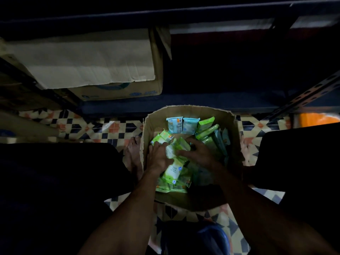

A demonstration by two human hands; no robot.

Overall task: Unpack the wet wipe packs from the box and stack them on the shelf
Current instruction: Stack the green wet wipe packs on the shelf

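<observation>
Below, a green wipe pack (170, 151) is gripped by the left hand (159, 155); neighbouring packs (184, 145) are touched by the right hand (199, 152), fingers spread.

Print on the wipe packs (173, 170) and cardboard box (117, 92) is unreadable

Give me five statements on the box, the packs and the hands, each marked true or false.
1. The left hand and the right hand are both inside the open cardboard box. True.
2. The box holds only green packs. False: blue packs are in it too, two of them standing at the far wall.
3. The box stands on a patterned tile floor. True.
4. The right hand lifts a blue pack clear of the box. False: it lies on the green packs, low in the box.
5. A second cardboard box sits farther off, to the left. True.
</observation>
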